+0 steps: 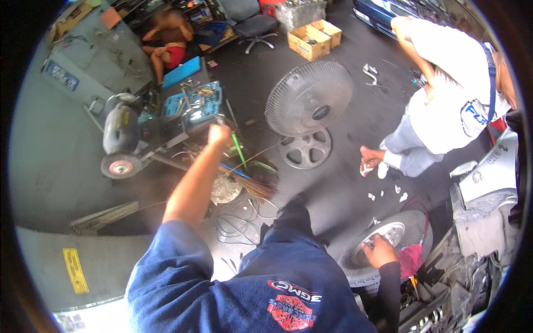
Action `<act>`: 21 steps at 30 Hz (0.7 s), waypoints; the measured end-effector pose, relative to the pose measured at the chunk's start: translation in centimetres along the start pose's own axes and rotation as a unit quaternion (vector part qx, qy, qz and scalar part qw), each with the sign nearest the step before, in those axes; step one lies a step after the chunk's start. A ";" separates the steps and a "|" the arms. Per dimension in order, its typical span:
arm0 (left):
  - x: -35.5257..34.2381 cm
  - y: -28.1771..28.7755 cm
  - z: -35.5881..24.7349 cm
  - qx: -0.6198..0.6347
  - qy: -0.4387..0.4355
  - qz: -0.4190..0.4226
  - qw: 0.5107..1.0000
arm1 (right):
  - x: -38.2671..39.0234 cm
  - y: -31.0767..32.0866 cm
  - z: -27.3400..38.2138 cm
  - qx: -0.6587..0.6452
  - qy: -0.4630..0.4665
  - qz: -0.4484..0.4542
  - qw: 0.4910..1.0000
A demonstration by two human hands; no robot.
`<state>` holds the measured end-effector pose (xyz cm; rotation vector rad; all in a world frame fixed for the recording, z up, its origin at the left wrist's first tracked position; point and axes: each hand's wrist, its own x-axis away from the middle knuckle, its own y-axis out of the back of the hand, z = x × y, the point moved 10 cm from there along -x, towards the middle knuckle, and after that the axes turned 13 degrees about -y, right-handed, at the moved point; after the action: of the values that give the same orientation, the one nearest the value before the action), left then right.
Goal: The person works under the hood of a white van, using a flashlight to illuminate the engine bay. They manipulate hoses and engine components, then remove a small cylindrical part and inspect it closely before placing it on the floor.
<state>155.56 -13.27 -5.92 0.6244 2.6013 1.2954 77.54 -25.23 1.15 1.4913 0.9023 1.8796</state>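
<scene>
My left hand [219,135] reaches out to the edge of a cart where a blue tool case [202,97] lies open with metal tools in it; its fingers are closed on something I cannot make out. My right hand [379,250] is down at a tire with a silver rim [350,261], its fingers curled over something I cannot make out. A pink cloth [410,258] lies beside the tire.
A standing fan [308,97] is ahead, with brooms [258,186] and cables nearby. An air compressor [119,130] is left. A co-worker in white [444,111] stands right, above car parts [483,205]. Another person [166,41] sits at the back near wooden crates [308,41].
</scene>
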 end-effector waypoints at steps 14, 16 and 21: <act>-35.1 3.2 17.2 -0.133 -0.102 0.086 0.982 | 6.6 -20.3 -16.0 -0.468 -0.408 0.164 0.767; -36.3 3.7 17.5 0.108 0.011 0.000 0.994 | 9.7 -20.2 -19.4 -0.231 -0.355 0.176 0.888; -36.6 -1.5 10.7 -0.164 -0.045 0.040 0.985 | 16.3 -23.6 -21.9 -0.441 -0.489 0.258 0.707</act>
<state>191.52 -22.38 -14.92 0.7130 2.2411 1.6310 53.22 -1.65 -11.20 1.7445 -0.8851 1.1124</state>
